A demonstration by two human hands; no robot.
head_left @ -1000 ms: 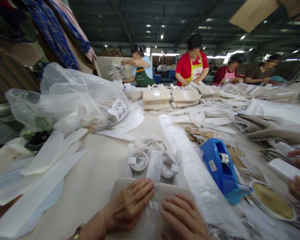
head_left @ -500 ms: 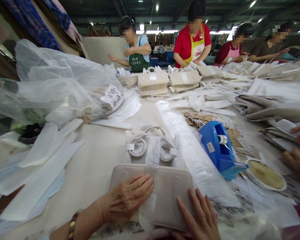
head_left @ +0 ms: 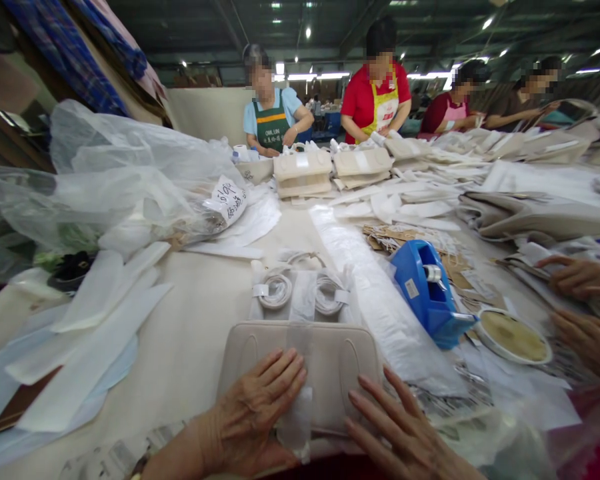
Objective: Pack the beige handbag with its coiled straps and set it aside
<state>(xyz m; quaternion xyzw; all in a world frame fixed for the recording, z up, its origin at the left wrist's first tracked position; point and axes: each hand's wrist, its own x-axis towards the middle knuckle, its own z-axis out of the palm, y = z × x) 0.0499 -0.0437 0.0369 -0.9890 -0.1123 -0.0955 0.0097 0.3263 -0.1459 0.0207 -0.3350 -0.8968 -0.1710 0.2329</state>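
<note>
A factory packing hall: aproned workers [head_left: 271, 120] line one long counter [head_left: 195, 333] heaped with stacked beige bags [head_left: 303, 172], plastic sleeves [head_left: 380, 300], under strip lights.

Bare table [head_left: 200, 333] lay open left of the beige bag [head_left: 330, 360], up to the white paper strips [head_left: 95, 313]. Coiled cords [head_left: 300, 292] blocked the way just beyond the bag; on the right a blue tape dispenser [head_left: 427, 297], a round dish [head_left: 513, 335] and another person's hands [head_left: 583, 279] crowded it.
</note>
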